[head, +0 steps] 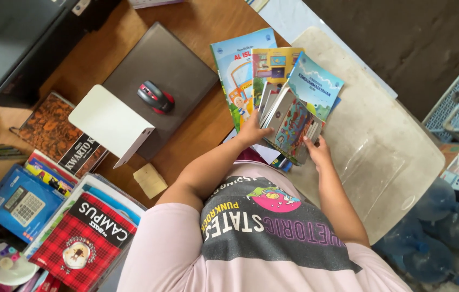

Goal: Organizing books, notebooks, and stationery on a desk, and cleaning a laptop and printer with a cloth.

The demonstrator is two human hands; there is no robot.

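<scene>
On a brown wooden desk (197,146), seen from above, a person in a pale pink shirt holds a fanned stack of colourful thin paperback schoolbooks (286,103). Their left hand (252,131) presses against the stack's left edge, fingers curled onto the books. Their right hand (317,150) grips the stack's lower right corner, thumb on the top cover. Left of the stack lies a closed grey laptop (172,70) with a red and black computer mouse (155,97) on its lid and a white card box (111,123) overlapping its lower corner. Right of the stack sits a cloudy white plastic sheet (381,146). Further left of the laptop lie a red tartan notebook (86,240) and a blue boxed calculator (21,203).
</scene>
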